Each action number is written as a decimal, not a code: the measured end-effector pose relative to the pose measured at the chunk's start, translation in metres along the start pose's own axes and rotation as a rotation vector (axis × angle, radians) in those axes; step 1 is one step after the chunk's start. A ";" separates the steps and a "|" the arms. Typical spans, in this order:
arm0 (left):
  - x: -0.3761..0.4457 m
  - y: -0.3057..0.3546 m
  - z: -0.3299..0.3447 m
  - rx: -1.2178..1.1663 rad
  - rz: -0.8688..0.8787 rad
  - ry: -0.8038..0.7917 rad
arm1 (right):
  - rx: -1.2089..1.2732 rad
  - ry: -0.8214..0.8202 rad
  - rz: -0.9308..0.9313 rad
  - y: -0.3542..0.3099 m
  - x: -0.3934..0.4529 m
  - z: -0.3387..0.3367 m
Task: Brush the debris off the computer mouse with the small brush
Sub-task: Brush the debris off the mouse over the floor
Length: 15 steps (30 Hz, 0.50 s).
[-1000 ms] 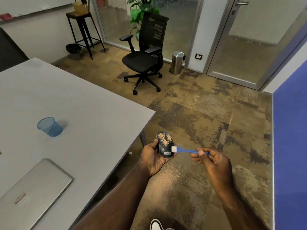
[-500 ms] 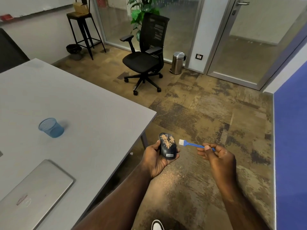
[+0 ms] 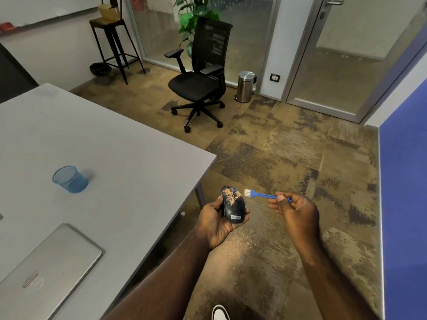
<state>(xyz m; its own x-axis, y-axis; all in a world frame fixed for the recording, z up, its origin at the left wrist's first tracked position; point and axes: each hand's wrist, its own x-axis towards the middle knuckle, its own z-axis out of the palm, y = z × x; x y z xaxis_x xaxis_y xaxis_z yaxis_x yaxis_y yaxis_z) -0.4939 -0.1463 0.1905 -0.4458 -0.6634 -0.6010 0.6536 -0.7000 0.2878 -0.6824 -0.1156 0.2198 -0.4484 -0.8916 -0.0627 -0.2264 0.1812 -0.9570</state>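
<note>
My left hand grips a dark computer mouse over the floor, just off the table's corner. Tan debris covers the front half of the mouse; its rear half is bare. My right hand pinches the handle of a small blue brush with white bristles. The bristles sit just right of the mouse's front end, close to it but apart.
A grey table at left carries a blue mesh cup and a closed silver laptop. Brushed-off debris lies on the carpet below my hands. A black office chair and a steel bin stand farther back. A blue wall runs along the right.
The brush lifted off the mouse's rear right side and moved forward beside its front end. Debris has thinned on the mouse's rear half. My left hand kept its hold.
</note>
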 end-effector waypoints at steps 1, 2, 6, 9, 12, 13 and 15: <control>0.000 0.000 0.000 0.002 0.004 0.004 | 0.039 -0.038 -0.019 0.000 -0.003 0.000; 0.000 0.000 0.000 0.006 0.006 0.007 | 0.057 -0.085 -0.041 0.000 -0.008 0.000; 0.001 -0.002 0.002 0.000 0.005 -0.013 | -0.032 -0.099 -0.031 0.003 -0.013 0.004; -0.001 -0.005 0.001 -0.020 -0.012 -0.023 | -0.059 0.022 0.032 0.006 -0.001 -0.002; -0.002 -0.007 0.002 -0.029 -0.013 -0.027 | 0.006 -0.009 -0.004 0.007 0.000 -0.008; -0.002 -0.007 0.002 -0.027 -0.011 -0.032 | 0.004 -0.041 -0.019 0.007 -0.003 -0.009; -0.002 -0.007 0.003 -0.015 -0.006 -0.037 | -0.043 -0.059 -0.018 0.009 -0.004 -0.009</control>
<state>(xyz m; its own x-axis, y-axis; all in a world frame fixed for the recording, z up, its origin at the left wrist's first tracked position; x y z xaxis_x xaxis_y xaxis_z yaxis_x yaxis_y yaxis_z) -0.4993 -0.1409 0.1919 -0.4717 -0.6685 -0.5749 0.6596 -0.7003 0.2731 -0.6898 -0.1064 0.2142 -0.3927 -0.9175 -0.0633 -0.2717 0.1815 -0.9451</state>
